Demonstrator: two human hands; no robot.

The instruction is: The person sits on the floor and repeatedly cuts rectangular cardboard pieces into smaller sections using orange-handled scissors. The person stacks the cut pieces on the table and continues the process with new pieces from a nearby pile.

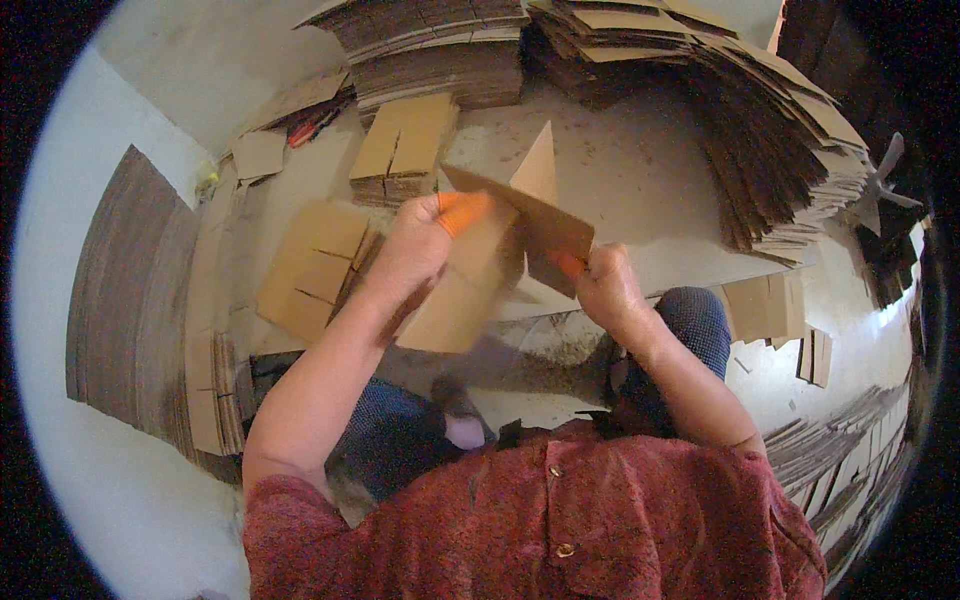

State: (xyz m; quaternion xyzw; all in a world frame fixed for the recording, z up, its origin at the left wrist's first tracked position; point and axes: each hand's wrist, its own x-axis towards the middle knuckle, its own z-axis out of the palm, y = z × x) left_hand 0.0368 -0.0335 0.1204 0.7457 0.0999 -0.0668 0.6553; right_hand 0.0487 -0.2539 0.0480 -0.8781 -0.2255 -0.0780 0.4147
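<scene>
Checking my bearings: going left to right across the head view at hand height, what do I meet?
Flat cardboard blanks on the floor → left hand → cardboard piece held in both hands → right hand → leaning cardboard stack.

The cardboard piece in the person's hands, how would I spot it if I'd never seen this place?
Start at the big cardboard stacks along the far wall, then come down to the floor in front of the person's knees. The cardboard piece is the only one lifted up, partly folded, pinched between the left hand and right hand.

The cardboard piece (480,270) is motion-blurred, hiding the left hand's fingers
</scene>
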